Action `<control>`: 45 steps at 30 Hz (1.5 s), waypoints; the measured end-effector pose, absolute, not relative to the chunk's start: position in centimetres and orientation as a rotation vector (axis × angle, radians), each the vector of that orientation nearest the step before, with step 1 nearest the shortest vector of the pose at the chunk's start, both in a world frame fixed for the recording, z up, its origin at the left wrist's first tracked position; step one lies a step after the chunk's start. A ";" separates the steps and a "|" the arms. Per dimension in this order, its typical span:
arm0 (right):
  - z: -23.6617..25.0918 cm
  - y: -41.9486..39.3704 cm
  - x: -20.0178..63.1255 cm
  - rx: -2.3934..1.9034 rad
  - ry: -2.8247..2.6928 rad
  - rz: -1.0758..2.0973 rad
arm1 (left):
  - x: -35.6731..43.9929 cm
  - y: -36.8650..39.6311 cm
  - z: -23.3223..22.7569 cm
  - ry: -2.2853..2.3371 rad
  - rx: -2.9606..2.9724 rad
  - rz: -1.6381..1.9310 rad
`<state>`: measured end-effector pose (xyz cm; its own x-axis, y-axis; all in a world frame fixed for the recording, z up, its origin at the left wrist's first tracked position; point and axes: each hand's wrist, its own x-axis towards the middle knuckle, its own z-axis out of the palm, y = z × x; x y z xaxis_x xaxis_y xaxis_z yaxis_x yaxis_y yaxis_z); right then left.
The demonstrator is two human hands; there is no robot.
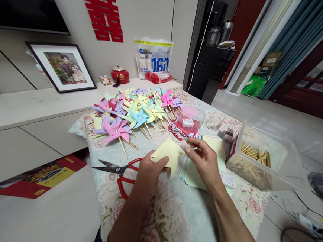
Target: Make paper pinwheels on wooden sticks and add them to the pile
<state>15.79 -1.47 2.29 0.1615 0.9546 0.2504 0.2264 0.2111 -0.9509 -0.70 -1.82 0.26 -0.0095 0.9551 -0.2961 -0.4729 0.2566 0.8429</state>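
Pinched in my left hand (pixel 150 176) is a pale yellow paper piece (pixel 167 149) with slits cut in from its corners. My left thumb lies on top of it. My right hand (pixel 203 158) is at the paper's right corner, thumb and forefinger curled close together; what is between them, if anything, is too small to make out. Red-handled scissors (pixel 121 170) lie with parted blades left of my left hand. Under my right hand is a stack of coloured paper sheets (pixel 193 174), pale yellow on top. Finished paper pinwheels (pixel 117 130) on sticks are heaped beyond my hands.
A clear plastic box (pixel 258 173) of short wooden sticks stands at the table's right side. Small boxes (pixel 227 134), a round clear container (pixel 214 123) and a red packet (pixel 181 130) lie behind the stack. A white cabinet (pixel 53 105) borders the table's far left.
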 end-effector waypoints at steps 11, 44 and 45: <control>2.9 -1.9 16.5 -1.144 -1.412 1.255 | -1.3 -2.2 0.3 0.932 0.786 1.007; 1.0 -1.7 14.2 -1.308 -1.429 1.006 | -1.7 -1.8 0.2 1.002 0.824 1.078; 0.8 -1.7 14.0 -1.289 -1.391 0.999 | -1.7 -1.8 0.2 0.961 0.798 1.090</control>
